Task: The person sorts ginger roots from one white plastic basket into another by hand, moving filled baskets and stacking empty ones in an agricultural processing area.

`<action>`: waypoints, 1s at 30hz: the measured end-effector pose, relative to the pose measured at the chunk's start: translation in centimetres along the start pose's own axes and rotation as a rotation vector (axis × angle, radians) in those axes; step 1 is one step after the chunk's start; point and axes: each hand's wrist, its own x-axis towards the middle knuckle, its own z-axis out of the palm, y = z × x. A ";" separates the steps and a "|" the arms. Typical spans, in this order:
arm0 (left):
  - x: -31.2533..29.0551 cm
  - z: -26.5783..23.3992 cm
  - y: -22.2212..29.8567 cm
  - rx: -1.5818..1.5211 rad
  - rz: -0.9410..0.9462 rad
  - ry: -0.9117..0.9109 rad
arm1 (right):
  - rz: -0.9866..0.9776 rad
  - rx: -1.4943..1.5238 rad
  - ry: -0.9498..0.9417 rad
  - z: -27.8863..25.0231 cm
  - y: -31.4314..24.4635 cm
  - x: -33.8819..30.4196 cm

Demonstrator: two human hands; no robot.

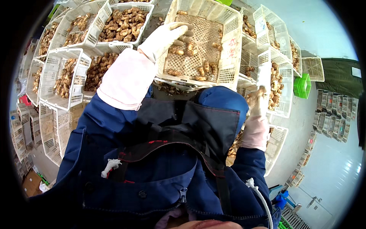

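while the gloved left hand hovers over the left side of a white crate, its fingers half open with nothing visible in them, knobbly brown roots lie scattered on the crate's mesh floor; the right hand is beside a second crate (its grip cannot be told). a hasty sweep could snap roots against the wall.

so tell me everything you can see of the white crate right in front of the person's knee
The white crate looks like plastic: rectangular, open-topped and facing up, with perforated walls and a brown-stained lattice floor. Red marks show on its right wall. Its far side reaches the picture's top edge. A few brown, knobbly pieces lie scattered on the floor, mostly apart. The gloved left hand hangs over its left side; whether it touches the crate is unclear.
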 end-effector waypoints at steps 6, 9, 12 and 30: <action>0.4 0.6 -1.3 -0.222 0.033 -0.083 | -0.295 -0.399 -0.493 19.5 -14.6 -7.9; 0.1 1.1 -1.4 -0.436 0.012 -0.022 | -0.488 -0.387 -0.693 27.2 -12.0 -10.0; -0.1 0.2 -1.2 -0.415 -0.063 0.079 | -0.574 -0.352 -0.704 31.0 -10.2 -9.3; -0.1 -1.7 0.5 -0.034 0.123 0.439 | -0.189 -2.111 -0.606 32.0 4.1 3.0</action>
